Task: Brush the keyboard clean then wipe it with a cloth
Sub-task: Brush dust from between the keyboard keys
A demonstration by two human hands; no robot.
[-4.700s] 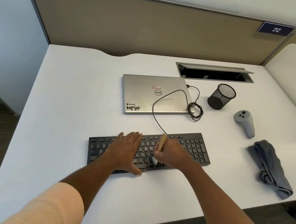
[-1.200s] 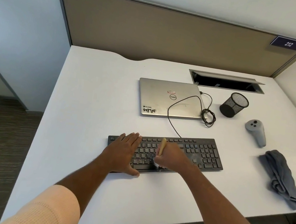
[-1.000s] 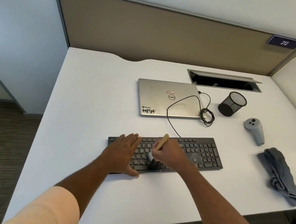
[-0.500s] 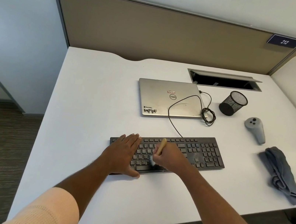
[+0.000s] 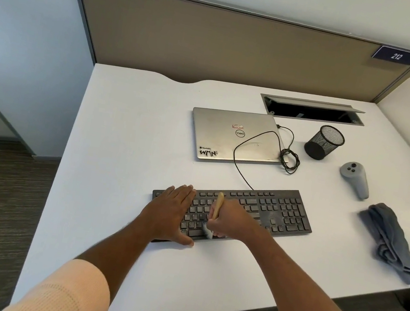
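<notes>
Dust could scatter if right hand (image 5: 231,221), fingers curled round wooden-handled brush (image 5: 218,202), flicks hard; flat-fingered left hand (image 5: 170,214) steadies black keyboard (image 5: 282,211).

Peach knit sleeves (image 5: 64,291), L+R.

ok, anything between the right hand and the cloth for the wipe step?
Nothing visible. The cloth lies right of the keyboard; the controller sits farther back, off that path. The right hand grips the brush.
</notes>
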